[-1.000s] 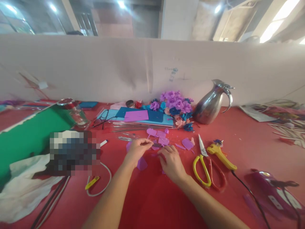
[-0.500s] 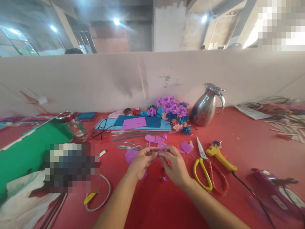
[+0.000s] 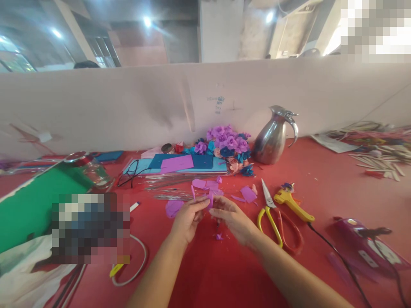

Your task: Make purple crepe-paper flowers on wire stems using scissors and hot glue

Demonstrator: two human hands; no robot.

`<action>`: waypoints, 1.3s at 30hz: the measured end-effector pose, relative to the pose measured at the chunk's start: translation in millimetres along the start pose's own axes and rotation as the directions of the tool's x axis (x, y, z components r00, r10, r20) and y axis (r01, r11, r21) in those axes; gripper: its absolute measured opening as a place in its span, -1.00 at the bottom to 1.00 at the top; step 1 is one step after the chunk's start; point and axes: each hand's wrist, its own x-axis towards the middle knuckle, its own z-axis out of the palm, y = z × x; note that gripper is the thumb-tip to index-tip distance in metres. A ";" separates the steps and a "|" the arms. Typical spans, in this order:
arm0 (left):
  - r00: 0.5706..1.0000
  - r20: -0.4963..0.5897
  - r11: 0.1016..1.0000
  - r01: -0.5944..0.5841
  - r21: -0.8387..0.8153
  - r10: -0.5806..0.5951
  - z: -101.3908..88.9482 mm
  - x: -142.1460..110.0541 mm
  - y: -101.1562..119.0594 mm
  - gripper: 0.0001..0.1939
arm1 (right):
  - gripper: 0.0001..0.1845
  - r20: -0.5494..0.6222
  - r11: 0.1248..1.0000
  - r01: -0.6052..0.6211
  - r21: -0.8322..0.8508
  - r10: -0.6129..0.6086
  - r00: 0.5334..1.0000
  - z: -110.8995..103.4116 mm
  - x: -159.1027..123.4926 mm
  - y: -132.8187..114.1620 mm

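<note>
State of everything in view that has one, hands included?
Left hand: pinching purple paper piece
Right hand: fingers curled beside that piece, contact unclear
Scissors: lying down, blades look closed
Glue gun: lying down, unheld
Metal jug: standing
Glasses: arms unfolded
Glass jar: lid appears on
Purple sheet: flat on blue sheets

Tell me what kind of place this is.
Looks like a craft workshop, judging by the bunched artificial flowers, large scissors and yellow glue gun on the red table.
</note>
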 end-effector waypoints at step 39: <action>0.985 -0.015 0.913 -0.156 0.377 0.174 -4.5 3.2 7.2 -0.74 | -0.82 0.160 0.044 0.169 -0.985 -0.165 0.973 -17.6 -28.7 3.5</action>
